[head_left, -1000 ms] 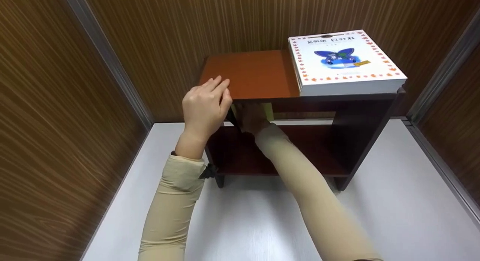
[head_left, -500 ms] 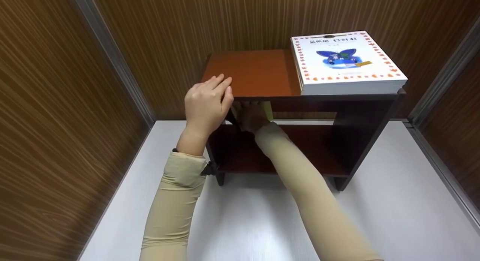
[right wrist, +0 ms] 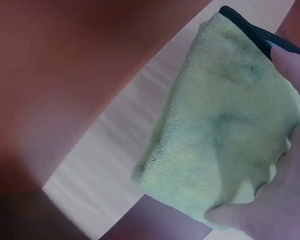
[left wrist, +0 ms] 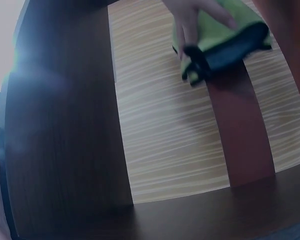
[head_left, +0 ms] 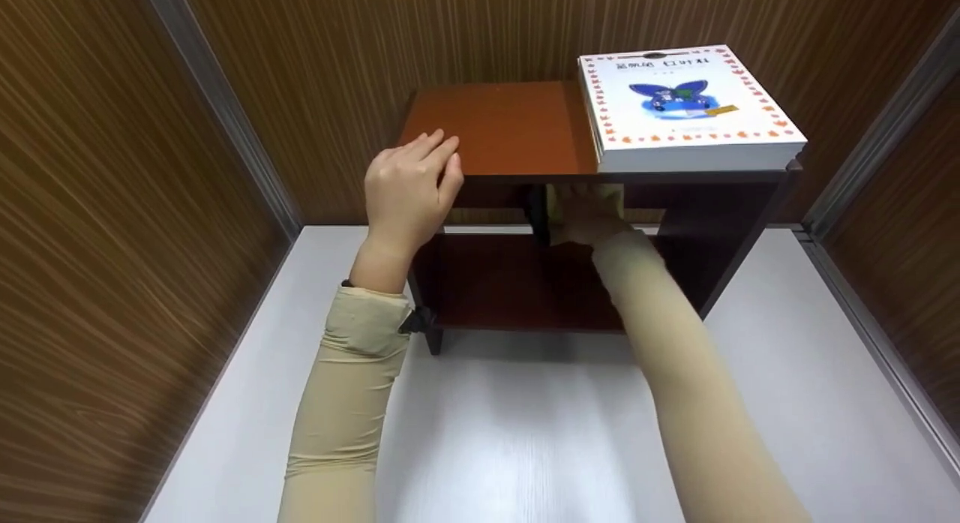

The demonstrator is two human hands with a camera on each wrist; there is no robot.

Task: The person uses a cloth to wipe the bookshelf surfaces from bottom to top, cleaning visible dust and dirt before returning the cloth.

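My left hand (head_left: 409,185) rests flat on the left front corner of the small shelf's brown top board (head_left: 517,129), fingers straight and thumb at the front edge. Under that board, my right hand (head_left: 589,219) reaches into the shelf compartment and grips a folded pale green plush cloth (right wrist: 215,115) with dark trim. In the right wrist view the thumb lies at the trimmed edge and the fingers spread over the opposite side. The left wrist view shows the cloth (left wrist: 212,32) near a reddish crossbar (left wrist: 245,130) at the shelf's back. The top board partly hides the right hand.
A stack of white books (head_left: 690,95) with a butterfly cover sits on the right of the top board. Below the right hand is the lower shelf board (head_left: 502,283). The shelf stands on a white table (head_left: 495,433) between wood-patterned walls (head_left: 315,73).
My right hand has moved to the right inside the compartment with the cloth. The left hand stays on the corner. The head view has shifted slightly.
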